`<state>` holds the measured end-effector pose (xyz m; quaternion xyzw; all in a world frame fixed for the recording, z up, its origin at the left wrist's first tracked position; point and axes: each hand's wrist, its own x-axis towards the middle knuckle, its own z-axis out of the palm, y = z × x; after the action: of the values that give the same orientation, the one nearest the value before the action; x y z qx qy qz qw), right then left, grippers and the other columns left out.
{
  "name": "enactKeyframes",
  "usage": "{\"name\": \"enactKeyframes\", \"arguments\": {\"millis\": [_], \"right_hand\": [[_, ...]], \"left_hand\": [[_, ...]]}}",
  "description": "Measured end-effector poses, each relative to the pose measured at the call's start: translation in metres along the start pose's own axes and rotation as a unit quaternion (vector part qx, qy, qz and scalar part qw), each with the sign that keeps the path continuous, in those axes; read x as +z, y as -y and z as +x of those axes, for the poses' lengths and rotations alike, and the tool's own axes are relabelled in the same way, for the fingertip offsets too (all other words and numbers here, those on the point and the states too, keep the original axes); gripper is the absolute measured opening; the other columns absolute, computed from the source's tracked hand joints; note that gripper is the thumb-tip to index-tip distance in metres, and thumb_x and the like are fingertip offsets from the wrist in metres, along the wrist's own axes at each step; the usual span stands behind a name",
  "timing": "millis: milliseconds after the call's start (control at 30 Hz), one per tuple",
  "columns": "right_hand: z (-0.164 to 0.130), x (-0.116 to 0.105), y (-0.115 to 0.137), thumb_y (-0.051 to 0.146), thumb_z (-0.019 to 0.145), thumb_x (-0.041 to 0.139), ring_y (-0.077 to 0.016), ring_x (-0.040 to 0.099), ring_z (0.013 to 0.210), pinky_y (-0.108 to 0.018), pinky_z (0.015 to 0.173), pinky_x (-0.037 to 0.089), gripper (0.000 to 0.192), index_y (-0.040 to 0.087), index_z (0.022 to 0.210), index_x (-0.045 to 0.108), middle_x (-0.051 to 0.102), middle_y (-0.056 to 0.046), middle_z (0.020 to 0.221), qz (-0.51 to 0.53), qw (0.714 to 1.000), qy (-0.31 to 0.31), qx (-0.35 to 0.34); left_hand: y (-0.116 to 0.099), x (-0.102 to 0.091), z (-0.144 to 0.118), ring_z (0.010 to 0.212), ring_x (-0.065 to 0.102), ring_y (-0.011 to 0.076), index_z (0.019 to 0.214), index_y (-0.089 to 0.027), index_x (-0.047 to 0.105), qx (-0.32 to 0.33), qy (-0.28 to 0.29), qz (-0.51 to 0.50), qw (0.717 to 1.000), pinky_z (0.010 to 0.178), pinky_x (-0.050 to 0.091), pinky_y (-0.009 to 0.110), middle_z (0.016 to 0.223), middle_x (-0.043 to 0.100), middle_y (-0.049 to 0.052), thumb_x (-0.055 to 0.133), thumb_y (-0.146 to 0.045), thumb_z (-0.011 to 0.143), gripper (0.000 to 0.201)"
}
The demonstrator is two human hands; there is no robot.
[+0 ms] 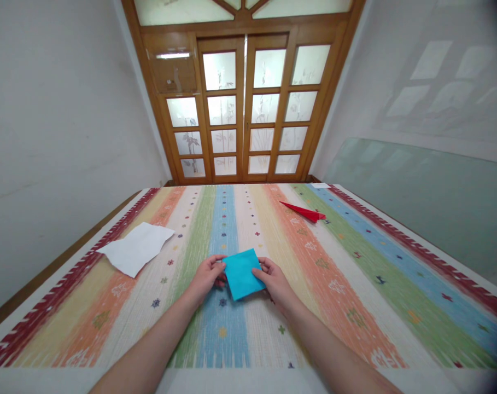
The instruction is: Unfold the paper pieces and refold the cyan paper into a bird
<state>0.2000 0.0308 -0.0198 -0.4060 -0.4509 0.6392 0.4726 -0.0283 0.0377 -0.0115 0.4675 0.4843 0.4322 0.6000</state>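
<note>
Here | striped cloth (355, 273) | wooden glazed doors (244, 109) | both hands' fingers pinching blue paper (242, 273)

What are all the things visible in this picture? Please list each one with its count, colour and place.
blue paper square: 1, bright blue, centre of the cloth, held at both sides
white paper sheet: 1, white, left part of the cloth
red folded paper: 1, red, far right part of the cloth
small white piece: 1, white, far right edge of the cloth
striped cloth: 1, many colours, covers the surface
wooden door: 1, brown with frosted panes, far wall
glass panel: 1, greenish, leans on the right wall
left hand: 1, fingers on the square's left edge
right hand: 1, fingers on its right edge
</note>
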Motion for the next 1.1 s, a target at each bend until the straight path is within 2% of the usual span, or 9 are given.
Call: {"name": "enactKeyframes", "arguments": {"millis": [100, 267, 400, 467, 567, 700, 800, 967, 1100], "right_hand": [[0.000, -0.003, 0.004, 0.043, 0.076, 0.078, -0.0204, 0.064, 0.081, -0.031, 0.070, 0.046, 0.039, 0.019, 0.102, 0.064, 0.073, -0.008, 0.096, -0.014, 1.000, 0.012, -0.001], [-0.004, 0.003, 0.008, 0.041, 0.069, 0.085, -0.0218, 0.064, 0.079, -0.032, 0.070, 0.046, 0.041, 0.016, 0.097, 0.068, 0.073, -0.008, 0.091, -0.037, 0.998, 0.049, 0.008], [-0.005, 0.003, 0.006, 0.042, 0.070, 0.084, -0.0194, 0.062, 0.072, -0.029, 0.064, 0.044, 0.048, 0.018, 0.107, 0.064, 0.070, -0.004, 0.081, -0.040, 0.999, 0.020, 0.013], [-0.004, 0.001, 0.006, 0.046, 0.074, 0.081, -0.0180, 0.061, 0.067, -0.028, 0.060, 0.043, 0.053, 0.020, 0.115, 0.060, 0.067, -0.001, 0.078, -0.032, 0.999, 0.004, 0.022], [-0.005, 0.000, 0.009, 0.048, 0.078, 0.077, -0.0182, 0.063, 0.069, -0.028, 0.060, 0.046, 0.061, 0.024, 0.128, 0.053, 0.068, -0.002, 0.083, -0.014, 0.999, -0.004, 0.035], [-0.009, 0.004, 0.013, 0.040, 0.073, 0.084, -0.0220, 0.067, 0.079, -0.033, 0.067, 0.052, 0.083, 0.027, 0.142, 0.039, 0.069, -0.005, 0.095, 0.040, 0.996, 0.038, 0.075], [-0.012, 0.007, 0.011, 0.034, 0.067, 0.087, -0.0224, 0.068, 0.077, -0.035, 0.067, 0.054, 0.097, 0.026, 0.147, 0.032, 0.070, -0.006, 0.098, 0.056, 0.992, 0.067, 0.089], [-0.010, 0.007, 0.008, 0.032, 0.069, 0.086, -0.0179, 0.063, 0.066, -0.027, 0.058, 0.048, 0.096, 0.022, 0.148, 0.032, 0.069, -0.001, 0.083, 0.044, 0.996, 0.028, 0.068], [-0.007, 0.005, 0.009, 0.032, 0.070, 0.085, -0.0202, 0.067, 0.076, -0.030, 0.066, 0.050, 0.091, 0.022, 0.145, 0.035, 0.073, -0.006, 0.094, 0.057, 0.997, -0.003, 0.050]], "left_hand": [[-0.003, 0.000, 0.000, 0.070, 0.062, 0.0157, 0.124, -0.017, 0.057, 0.023, -0.001, 0.006, 1.000, 0.056, 0.046, 0.023, 0.091, 0.067, 0.006, 0.076, -0.055, 0.075, 0.066], [-0.002, 0.001, -0.001, 0.065, 0.056, 0.0126, 0.109, -0.012, 0.067, 0.048, 0.032, 0.030, 0.998, 0.056, 0.039, 0.021, 0.076, 0.063, 0.003, 0.082, -0.047, 0.071, 0.054], [0.002, 0.003, -0.001, 0.058, 0.052, 0.0111, 0.106, -0.012, 0.068, 0.055, 0.042, 0.046, 0.997, 0.052, 0.035, 0.021, 0.068, 0.058, -0.001, 0.083, -0.039, 0.068, 0.049], [0.004, 0.003, 0.001, 0.057, 0.050, 0.0104, 0.107, -0.012, 0.067, 0.062, 0.029, 0.050, 0.996, 0.052, 0.034, 0.021, 0.069, 0.056, -0.002, 0.082, -0.038, 0.069, 0.048], [0.005, 0.000, 0.003, 0.059, 0.050, 0.0102, 0.110, -0.013, 0.066, 0.078, -0.003, 0.055, 0.995, 0.053, 0.035, 0.021, 0.072, 0.055, -0.002, 0.078, -0.038, 0.072, 0.046], [0.004, -0.004, 0.005, 0.064, 0.053, 0.0121, 0.112, -0.014, 0.066, 0.101, -0.038, 0.065, 0.992, 0.057, 0.038, 0.021, 0.075, 0.057, 0.000, 0.074, -0.038, 0.076, 0.044], [0.003, -0.004, 0.004, 0.067, 0.056, 0.0137, 0.112, -0.014, 0.068, 0.117, -0.049, 0.079, 0.989, 0.060, 0.041, 0.023, 0.080, 0.062, 0.002, 0.074, -0.039, 0.078, 0.043], [0.003, -0.003, 0.000, 0.073, 0.060, 0.0169, 0.112, -0.016, 0.072, 0.135, -0.046, 0.102, 0.985, 0.065, 0.046, 0.026, 0.096, 0.069, 0.008, 0.072, -0.041, 0.080, 0.041], [0.002, -0.001, -0.003, 0.087, 0.062, 0.0209, 0.095, -0.017, 0.077, 0.152, -0.029, 0.110, 0.982, 0.073, 0.048, 0.028, 0.105, 0.069, 0.010, 0.073, -0.041, 0.080, 0.028]]}}
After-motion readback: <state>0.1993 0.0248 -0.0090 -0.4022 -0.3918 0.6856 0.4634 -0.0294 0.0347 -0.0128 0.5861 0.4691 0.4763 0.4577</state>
